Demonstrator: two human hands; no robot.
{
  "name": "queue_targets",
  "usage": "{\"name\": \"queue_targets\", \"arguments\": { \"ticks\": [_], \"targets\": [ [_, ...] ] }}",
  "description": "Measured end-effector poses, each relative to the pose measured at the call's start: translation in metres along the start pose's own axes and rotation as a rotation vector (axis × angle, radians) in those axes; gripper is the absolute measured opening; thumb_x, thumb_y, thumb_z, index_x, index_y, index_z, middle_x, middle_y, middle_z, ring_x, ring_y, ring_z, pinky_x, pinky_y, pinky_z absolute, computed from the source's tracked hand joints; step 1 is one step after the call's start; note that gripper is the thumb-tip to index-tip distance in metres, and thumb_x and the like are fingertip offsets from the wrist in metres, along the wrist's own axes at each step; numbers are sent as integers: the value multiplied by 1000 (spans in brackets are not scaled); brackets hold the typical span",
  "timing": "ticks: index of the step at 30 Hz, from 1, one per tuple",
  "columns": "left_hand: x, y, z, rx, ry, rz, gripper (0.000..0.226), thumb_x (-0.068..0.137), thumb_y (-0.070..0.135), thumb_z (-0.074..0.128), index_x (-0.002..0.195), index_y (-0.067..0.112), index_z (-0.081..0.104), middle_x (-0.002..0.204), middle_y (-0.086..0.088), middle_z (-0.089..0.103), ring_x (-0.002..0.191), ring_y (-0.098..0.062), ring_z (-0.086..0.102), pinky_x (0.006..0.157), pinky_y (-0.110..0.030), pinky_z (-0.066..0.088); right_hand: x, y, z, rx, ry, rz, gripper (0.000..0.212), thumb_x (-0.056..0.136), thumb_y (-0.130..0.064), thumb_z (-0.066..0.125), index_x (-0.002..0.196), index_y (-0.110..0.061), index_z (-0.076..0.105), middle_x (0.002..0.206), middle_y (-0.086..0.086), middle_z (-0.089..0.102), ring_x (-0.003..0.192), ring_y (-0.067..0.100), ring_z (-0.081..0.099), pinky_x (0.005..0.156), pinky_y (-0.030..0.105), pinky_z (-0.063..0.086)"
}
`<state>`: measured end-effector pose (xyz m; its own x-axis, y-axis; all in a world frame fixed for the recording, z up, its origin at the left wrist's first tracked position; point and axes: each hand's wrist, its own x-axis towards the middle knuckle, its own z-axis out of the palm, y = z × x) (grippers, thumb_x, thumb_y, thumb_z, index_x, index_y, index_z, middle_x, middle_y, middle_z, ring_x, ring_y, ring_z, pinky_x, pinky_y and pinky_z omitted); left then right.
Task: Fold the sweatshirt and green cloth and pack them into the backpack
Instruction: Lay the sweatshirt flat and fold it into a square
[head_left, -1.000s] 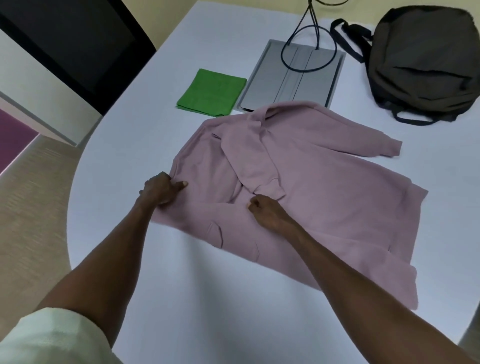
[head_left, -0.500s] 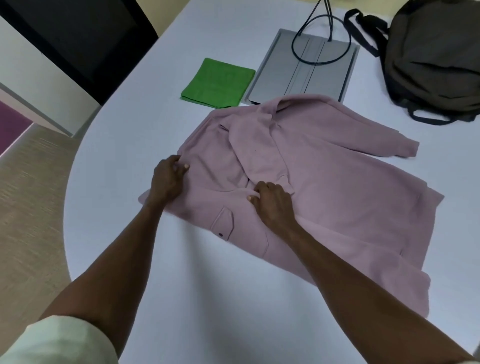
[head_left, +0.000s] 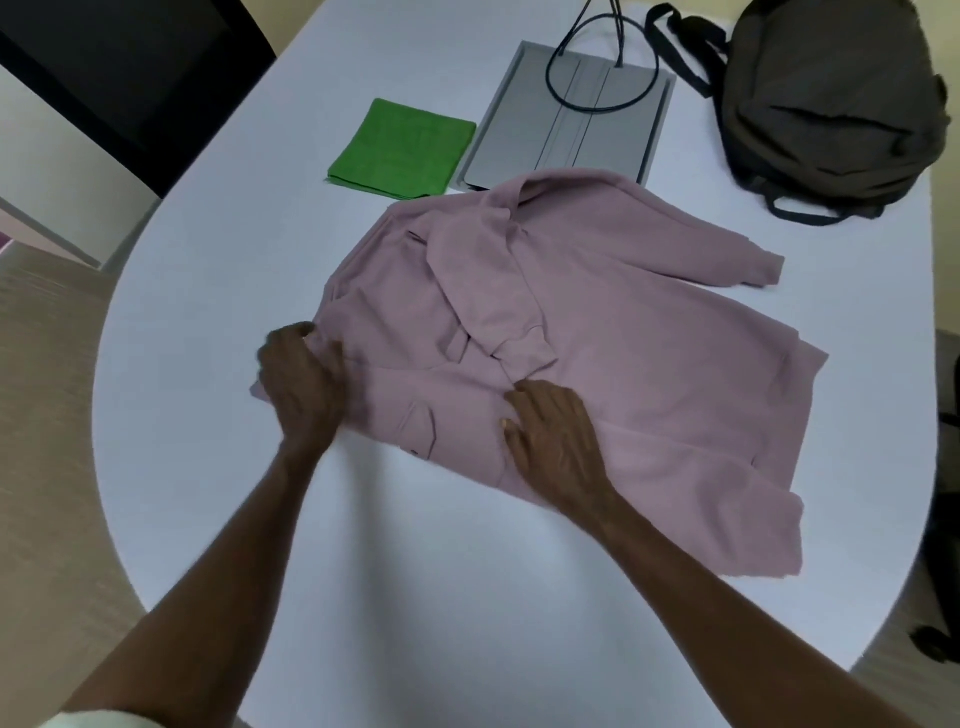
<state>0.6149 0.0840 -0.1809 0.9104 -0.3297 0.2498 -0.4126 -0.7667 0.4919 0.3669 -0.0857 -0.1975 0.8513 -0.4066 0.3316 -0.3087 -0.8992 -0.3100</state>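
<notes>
A pink sweatshirt (head_left: 623, 353) lies spread on the white table (head_left: 208, 338), one sleeve folded across its body and the other stretched out to the right. My left hand (head_left: 301, 379) grips the sweatshirt's left edge with curled fingers. My right hand (head_left: 550, 431) lies flat on the cloth just below the folded sleeve's cuff, fingers spread. A folded green cloth (head_left: 402, 148) sits beyond the sweatshirt at the back left. The dark backpack (head_left: 826, 98) rests at the back right.
A grey flat case (head_left: 524, 135) with a black cable loop (head_left: 597, 98) on it lies between the green cloth and the backpack, partly under the sweatshirt's collar. A dark chair back (head_left: 130, 67) stands beyond the table's left edge.
The left side of the sweatshirt has been folded further inward. My left hand shifted slightly along that edge; my right hand moved from a curled press to a flat hold on the cloth.
</notes>
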Motion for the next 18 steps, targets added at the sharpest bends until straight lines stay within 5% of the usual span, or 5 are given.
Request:
{"name": "queue_targets", "arguments": {
  "ticks": [2,4,6,9,18],
  "targets": [
    [-39,31,9,-112,33,213,47,94,36,61,124,-1,58,120,-21,61,113,-40,57,99,-48,43,-22,-10,1,16,-134,-95,47,99,-38,48,139,-13,54,149,12,47,138,28,41,115,49,28],
    [-71,46,25,-26,-188,382,69,91,51,63,138,3,50,141,-21,51,130,-40,48,106,-53,38,-38,-5,8,-53,-304,-112,61,100,-54,40,152,-22,37,162,9,25,151,26,20,119,59,12],
    [-82,44,40,105,-437,268,88,87,71,51,153,18,29,161,-16,24,146,-42,24,111,-66,23,-45,16,11,-128,-388,-78,70,97,-67,34,155,-29,29,165,5,15,153,25,10,114,67,10],
    [-73,35,49,195,-572,161,97,82,84,38,158,28,12,167,-10,-1,150,-45,0,109,-75,8,-51,44,3,-210,-465,-22,74,93,-74,31,155,-35,27,166,4,12,153,28,7,112,70,8],
    [-81,44,46,234,-575,-74,131,70,91,38,155,-3,2,162,-28,-5,150,-43,0,114,-70,11,-125,97,-48,-259,-473,130,72,95,-71,31,156,-36,19,166,2,7,153,27,3,114,69,7]
  ]
}}
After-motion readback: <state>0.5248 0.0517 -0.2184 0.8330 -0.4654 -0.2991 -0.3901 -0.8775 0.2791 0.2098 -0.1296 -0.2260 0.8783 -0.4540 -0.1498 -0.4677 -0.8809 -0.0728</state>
